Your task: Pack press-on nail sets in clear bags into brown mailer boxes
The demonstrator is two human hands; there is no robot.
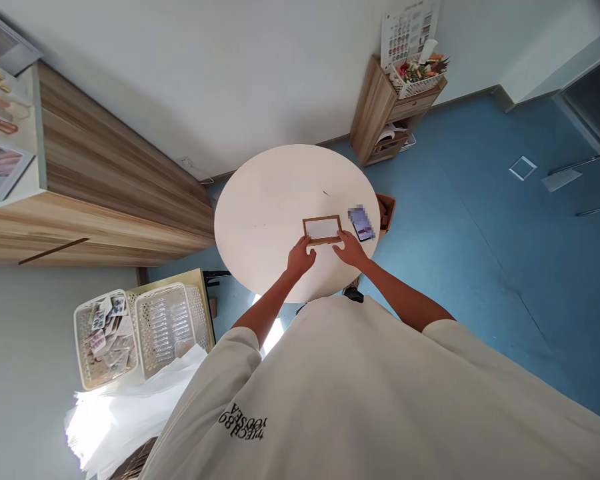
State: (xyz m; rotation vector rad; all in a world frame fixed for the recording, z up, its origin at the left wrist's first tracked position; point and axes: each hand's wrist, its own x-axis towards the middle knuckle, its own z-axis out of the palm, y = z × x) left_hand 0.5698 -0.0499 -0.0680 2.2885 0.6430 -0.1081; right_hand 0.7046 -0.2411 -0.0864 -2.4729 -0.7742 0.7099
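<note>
A small rectangular picture frame (323, 229), with a brown wood-coloured border and a pale inner panel, is at the front half of a round cream table (275, 190). My left hand (301, 259) grips its near left corner, the thumb turned inward. At the near right corner my right hand (351, 251) has its fingers on the border. Whether the frame rests on the tabletop or is slightly raised, I cannot tell. Just right of it lies a phone (361, 223) with a partly blurred screen. A small dark mark (326, 193) shows on the table beyond the frame.
A wood-grain cabinet (120, 167) stands along the left. White baskets (143, 320) holding cards and clear plastic pieces sit at lower left. Beyond the table's right side is a small wooden stand (380, 110) with a flower basket (417, 83). A brown box (389, 208) is beside the table.
</note>
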